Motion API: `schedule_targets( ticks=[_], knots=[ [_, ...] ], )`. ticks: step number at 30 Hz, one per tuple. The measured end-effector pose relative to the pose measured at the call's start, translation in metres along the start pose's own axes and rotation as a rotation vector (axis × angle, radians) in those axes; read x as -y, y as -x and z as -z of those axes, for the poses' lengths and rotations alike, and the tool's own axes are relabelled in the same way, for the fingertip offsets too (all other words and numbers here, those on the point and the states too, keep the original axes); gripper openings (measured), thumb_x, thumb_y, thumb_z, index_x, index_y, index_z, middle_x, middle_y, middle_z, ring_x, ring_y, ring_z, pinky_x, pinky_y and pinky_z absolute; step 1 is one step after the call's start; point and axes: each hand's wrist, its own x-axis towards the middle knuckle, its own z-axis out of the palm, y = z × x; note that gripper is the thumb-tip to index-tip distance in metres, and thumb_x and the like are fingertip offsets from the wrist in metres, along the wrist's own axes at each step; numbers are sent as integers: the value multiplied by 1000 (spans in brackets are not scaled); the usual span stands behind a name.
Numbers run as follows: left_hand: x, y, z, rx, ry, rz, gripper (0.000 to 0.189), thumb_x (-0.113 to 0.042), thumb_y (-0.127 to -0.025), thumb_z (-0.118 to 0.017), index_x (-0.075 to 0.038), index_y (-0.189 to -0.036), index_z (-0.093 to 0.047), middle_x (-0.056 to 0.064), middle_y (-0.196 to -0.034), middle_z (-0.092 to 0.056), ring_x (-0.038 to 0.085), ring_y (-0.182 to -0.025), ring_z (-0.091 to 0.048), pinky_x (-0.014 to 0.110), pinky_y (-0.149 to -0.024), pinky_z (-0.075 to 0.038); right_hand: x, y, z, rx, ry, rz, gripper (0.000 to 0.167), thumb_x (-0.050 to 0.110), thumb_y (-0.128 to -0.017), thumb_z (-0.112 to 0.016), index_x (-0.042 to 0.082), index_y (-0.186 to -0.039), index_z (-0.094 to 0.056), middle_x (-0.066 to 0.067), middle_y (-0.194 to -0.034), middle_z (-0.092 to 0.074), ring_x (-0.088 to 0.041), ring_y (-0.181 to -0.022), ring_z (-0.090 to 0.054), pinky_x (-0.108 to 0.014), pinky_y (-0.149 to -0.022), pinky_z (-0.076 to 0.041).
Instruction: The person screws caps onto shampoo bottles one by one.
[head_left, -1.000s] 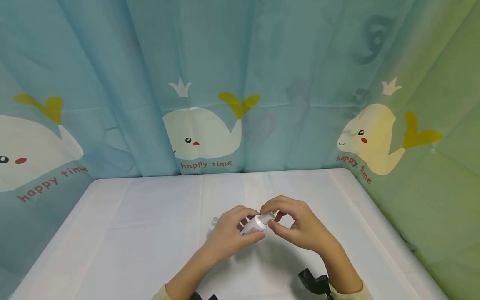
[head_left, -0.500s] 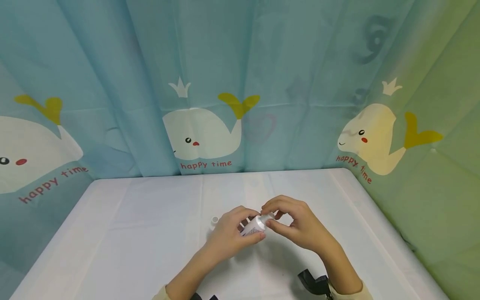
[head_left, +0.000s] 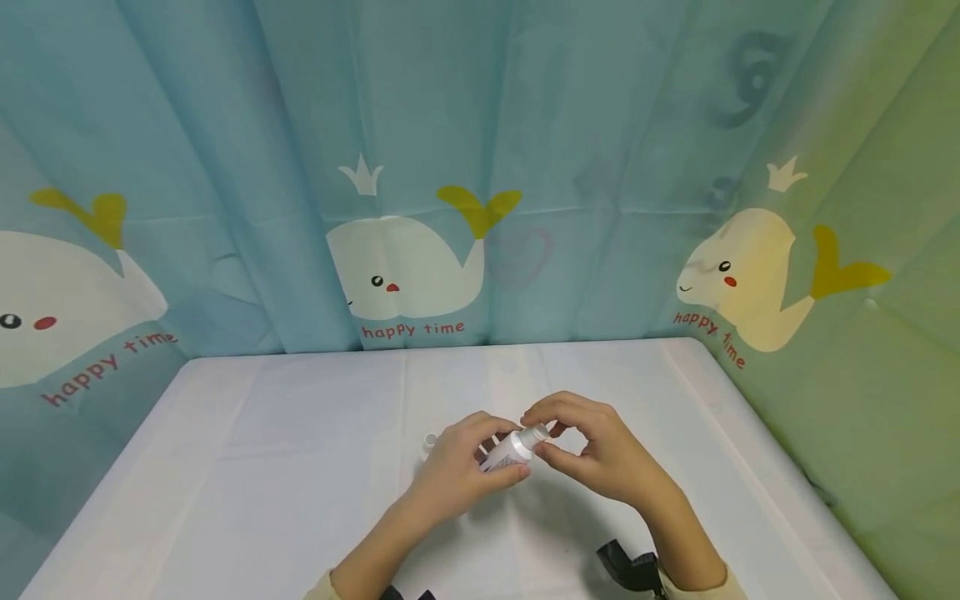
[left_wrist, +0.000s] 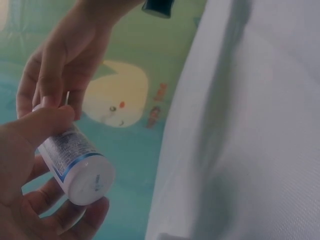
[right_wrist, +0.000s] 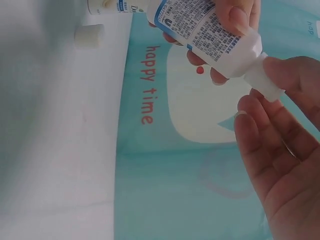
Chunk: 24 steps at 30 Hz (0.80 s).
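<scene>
In the head view, my left hand [head_left: 457,467] grips a small white bottle [head_left: 507,454], tilted with its top toward the right. The left wrist view shows the bottle's round white base [left_wrist: 91,181] and a blue band near it. My right hand [head_left: 600,446] pinches the white cap [right_wrist: 264,80] at the bottle's top, thumb on one side and fingers on the other. In the right wrist view, the bottle's label [right_wrist: 200,27] carries dense small print. Part of the bottle is hidden by the left fingers.
A second white bottle [right_wrist: 112,6] and a loose white cap [right_wrist: 89,36] are on the white-covered table [head_left: 300,467]. Blue-green curtains [head_left: 600,167] with whale prints hang behind and at the sides. A black wrist mount [head_left: 628,567] sits at the right wrist.
My right thumb slid up over the cap, then came back down to show more of it. The left hand and bottle have hardly moved.
</scene>
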Motion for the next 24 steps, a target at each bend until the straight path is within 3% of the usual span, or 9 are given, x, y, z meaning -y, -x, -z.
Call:
schedule_targets(
  ticks=[16,20,24],
  knots=[
    [-2,0,1,6,-2,8,36,-38,-83,-80,-23,-115,-70,-14,-102,-66,5,-86,-60,24,-72,-54,4,0,-2,12,-30,9,31,-2,-87,-72,16,-112,-70,1,-111,-69,-12,-100,-65,-27,-73,-57],
    [-2,0,1,7,0,10,38,-40,-83,-80,-22,-115,-70,-13,-103,-66,6,-86,-60,24,-72,-54,3,0,-2,11,-22,27,37,-7,-84,-70,16,-113,-69,3,-109,-69,-11,-97,-65,-27,-72,-57],
    [-1,0,1,3,-6,3,39,-40,-83,-80,-21,-115,-70,-12,-104,-66,6,-85,-60,23,-72,-54,2,0,-3,-10,13,20,34,-2,-84,-74,17,-112,-69,5,-110,-69,-10,-97,-64,-26,-74,-56]
  ],
)
